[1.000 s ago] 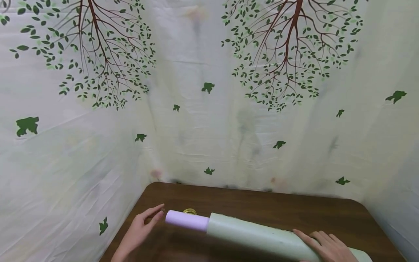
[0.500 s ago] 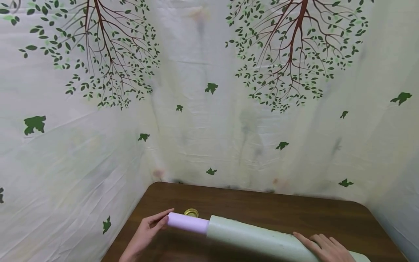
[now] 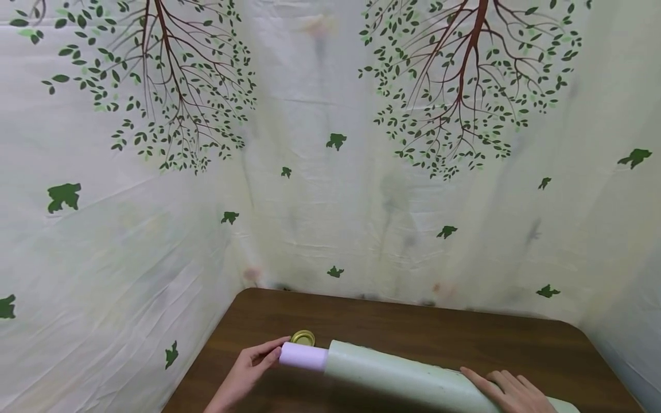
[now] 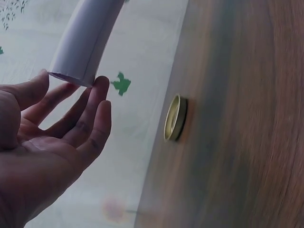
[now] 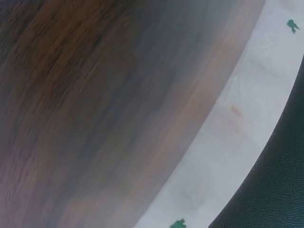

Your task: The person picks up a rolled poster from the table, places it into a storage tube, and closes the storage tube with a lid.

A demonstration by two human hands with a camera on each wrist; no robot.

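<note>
Head view: left hand point(image 3: 247, 373), fingers spread, touches the lilac tube point(image 3: 303, 355); right hand point(image 3: 511, 390) lies flat on the green roll point(image 3: 403, 378). Looks light, crushable; hold mid-length.

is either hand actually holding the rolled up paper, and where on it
No firm grip. The left hand presses straight fingertips against the end of the lilac inner roll. The right hand rests flat on the pale green outer roll, near its other end.

head: high, forward-down | wrists: close, low | shared: table point(image 3: 413, 327)
</note>
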